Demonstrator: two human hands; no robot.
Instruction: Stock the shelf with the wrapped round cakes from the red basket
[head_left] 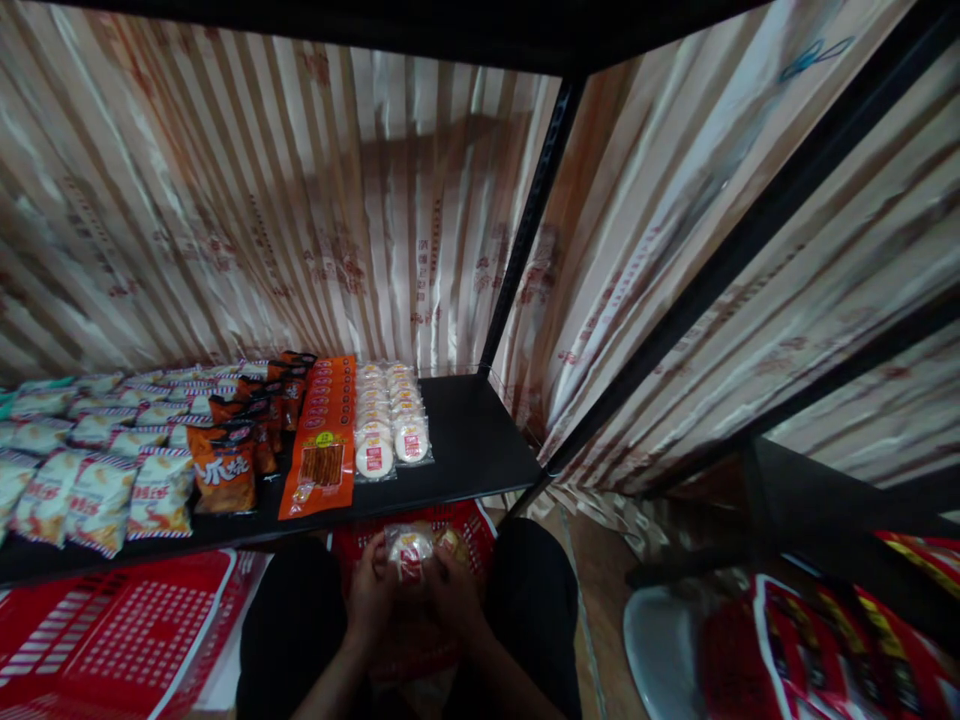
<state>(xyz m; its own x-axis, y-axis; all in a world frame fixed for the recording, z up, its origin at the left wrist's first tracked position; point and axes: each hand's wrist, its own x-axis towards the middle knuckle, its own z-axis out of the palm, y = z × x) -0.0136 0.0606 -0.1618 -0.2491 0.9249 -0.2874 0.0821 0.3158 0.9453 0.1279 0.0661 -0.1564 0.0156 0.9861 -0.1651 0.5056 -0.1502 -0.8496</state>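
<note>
Between my knees, above a red basket, my left hand and my right hand grip a round white packaged snack from its two sides. It is in clear wrap with a red label. A yellowish package shows just behind my right fingers; whether they touch it I cannot tell. On the black shelf in front, two rows of similar round white snacks lie beside a flat orange packet.
Orange-brown bags and several white snack bags fill the shelf's left part. A red basket sits lower left. Black posts and a patterned curtain stand behind. Red packages and a white stool are lower right.
</note>
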